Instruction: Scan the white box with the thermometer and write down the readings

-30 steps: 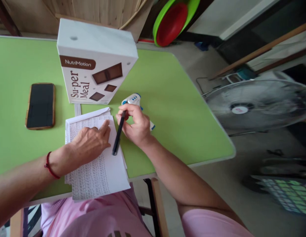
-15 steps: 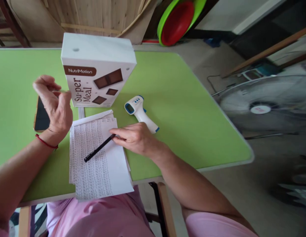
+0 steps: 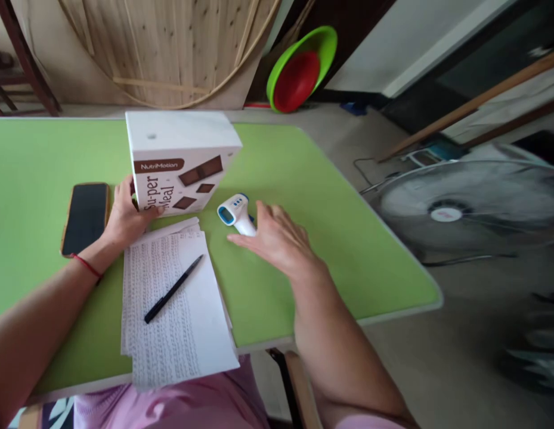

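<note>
A white box with brown print (image 3: 169,182) stands upright on the table. My left hand (image 3: 127,211) grips its lower left corner, thumb across the front and fingers at the side, partly hidden. My right hand (image 3: 279,238) is open over the handle of a white and blue infrared thermometer (image 3: 236,213), thumb and fingers apart; whether it touches the handle I cannot tell. On the handwritten sheets of paper (image 3: 209,322) lies a black pen (image 3: 173,289), free of both hands.
Left of the box a phone (image 3: 86,217) in a brown-edged case lies on the green table (image 3: 348,280). Beyond the right edge stands a large fan (image 3: 446,214). Green and red basins (image 3: 297,80) lean behind the table, near a round wooden board (image 3: 169,47).
My left hand has come down from the air onto the box's corner. My right hand has let go of the pen and moved right to the thermometer. The camera view has shifted.
</note>
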The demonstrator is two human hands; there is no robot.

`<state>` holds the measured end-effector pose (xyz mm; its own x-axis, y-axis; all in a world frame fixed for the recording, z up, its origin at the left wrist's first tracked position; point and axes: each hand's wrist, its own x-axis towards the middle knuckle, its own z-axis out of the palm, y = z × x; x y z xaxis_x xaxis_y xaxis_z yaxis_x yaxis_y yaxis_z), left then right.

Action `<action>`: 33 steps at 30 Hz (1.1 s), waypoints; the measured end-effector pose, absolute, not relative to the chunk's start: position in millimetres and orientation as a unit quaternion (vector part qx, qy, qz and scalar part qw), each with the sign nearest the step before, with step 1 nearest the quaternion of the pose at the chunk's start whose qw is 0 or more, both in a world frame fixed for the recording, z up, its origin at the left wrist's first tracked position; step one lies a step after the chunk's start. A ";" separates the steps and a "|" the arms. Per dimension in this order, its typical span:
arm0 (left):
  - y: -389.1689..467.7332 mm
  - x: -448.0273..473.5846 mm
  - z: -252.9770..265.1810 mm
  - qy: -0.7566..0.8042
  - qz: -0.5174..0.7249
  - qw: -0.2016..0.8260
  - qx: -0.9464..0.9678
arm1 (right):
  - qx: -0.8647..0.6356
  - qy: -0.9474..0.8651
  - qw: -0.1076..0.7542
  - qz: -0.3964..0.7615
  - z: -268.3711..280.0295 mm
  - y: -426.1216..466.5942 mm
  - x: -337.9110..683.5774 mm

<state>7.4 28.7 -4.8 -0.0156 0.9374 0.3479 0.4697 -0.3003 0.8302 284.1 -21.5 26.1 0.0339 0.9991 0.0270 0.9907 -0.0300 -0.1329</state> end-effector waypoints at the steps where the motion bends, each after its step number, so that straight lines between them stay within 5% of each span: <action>1: 25.4 7.8 -1.1 0.548 0.464 0.249 0.649 | -0.726 -0.686 0.016 0.054 25.8 -19.0 284.4; 5: 11.7 11.7 14.8 0.553 0.477 0.274 0.626 | -0.733 -0.671 0.025 0.110 24.1 -11.1 284.7; 9: 1.8 18.1 22.4 0.526 0.486 0.312 0.624 | -0.684 -0.594 0.381 0.186 27.2 -14.6 281.5; 12: 0.6 20.9 18.2 0.545 0.458 0.313 0.629 | -0.482 -0.534 0.573 0.392 26.5 -28.4 265.7; 17: 5.2 18.7 8.9 0.574 0.415 0.295 0.641 | -0.336 -0.494 0.494 0.632 10.3 -49.0 233.4; 33: 9.4 15.0 6.5 0.519 0.430 0.330 0.661 | -0.365 -0.470 0.455 0.662 -0.9 -48.9 219.2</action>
